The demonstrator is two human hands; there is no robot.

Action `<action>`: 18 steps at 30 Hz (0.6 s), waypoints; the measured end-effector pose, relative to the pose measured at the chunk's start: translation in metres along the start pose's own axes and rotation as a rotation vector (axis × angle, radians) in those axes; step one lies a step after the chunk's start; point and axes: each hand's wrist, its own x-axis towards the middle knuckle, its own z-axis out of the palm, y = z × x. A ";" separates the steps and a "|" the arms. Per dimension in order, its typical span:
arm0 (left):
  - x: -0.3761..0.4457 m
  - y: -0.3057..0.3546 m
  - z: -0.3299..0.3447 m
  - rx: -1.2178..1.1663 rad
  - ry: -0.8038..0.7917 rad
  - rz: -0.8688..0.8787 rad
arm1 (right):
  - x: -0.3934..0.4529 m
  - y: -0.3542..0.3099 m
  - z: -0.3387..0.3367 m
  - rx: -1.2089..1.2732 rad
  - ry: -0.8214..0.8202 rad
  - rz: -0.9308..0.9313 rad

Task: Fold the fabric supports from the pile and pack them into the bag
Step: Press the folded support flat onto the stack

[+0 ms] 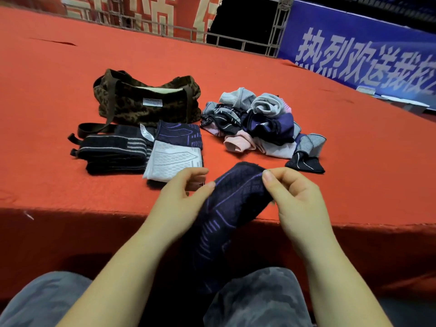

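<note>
While both hands pinch it, the purple support [226,208] hangs btwn them over the red ledge's [70,185] front edge: left hand [181,199] grips its left side, right hand [295,199] nips the top right edge w/ thumb & finger. Folded stack [141,149] lies just ahead-left, bag [146,100] behind it, pile [259,123] ahead-right.

One bag [146,100]; one loose pile [262,123]; three folded supports [146,147]; one held support [233,204]; two hands [181,199].
</note>
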 end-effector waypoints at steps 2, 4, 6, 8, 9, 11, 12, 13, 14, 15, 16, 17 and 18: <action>-0.008 0.004 0.009 0.059 -0.002 0.098 | 0.002 -0.001 0.003 -0.033 -0.024 -0.023; -0.015 0.005 0.015 0.217 -0.085 0.208 | 0.003 -0.002 0.005 -0.071 -0.026 -0.062; -0.020 0.004 0.019 0.311 -0.161 0.266 | 0.004 -0.004 0.004 -0.119 -0.015 -0.093; -0.022 0.001 0.023 0.325 -0.163 0.294 | 0.004 -0.005 0.002 -0.135 -0.007 -0.101; -0.022 0.000 0.024 0.313 -0.146 0.297 | 0.005 -0.007 0.002 -0.137 -0.004 -0.107; -0.019 -0.002 0.025 0.217 -0.121 0.237 | 0.004 -0.009 0.002 -0.161 -0.009 -0.135; -0.017 -0.002 0.025 0.106 -0.138 0.176 | 0.004 -0.010 0.001 -0.177 -0.009 -0.153; -0.015 -0.002 0.024 -0.031 -0.163 0.107 | 0.004 -0.009 0.000 -0.195 -0.001 -0.166; -0.015 -0.002 0.022 -0.161 -0.175 0.035 | 0.003 -0.007 -0.003 -0.225 0.016 -0.168; -0.014 -0.001 0.021 -0.269 -0.179 -0.032 | 0.003 -0.004 -0.006 -0.266 0.041 -0.164; -0.013 -0.001 0.019 -0.347 -0.176 -0.087 | 0.003 -0.001 -0.009 -0.293 0.052 -0.146; -0.013 0.000 0.017 -0.410 -0.173 -0.126 | 0.002 0.003 -0.011 -0.297 0.060 -0.107; -0.013 0.000 0.016 -0.463 -0.171 -0.151 | 0.002 0.006 -0.012 -0.280 0.061 -0.052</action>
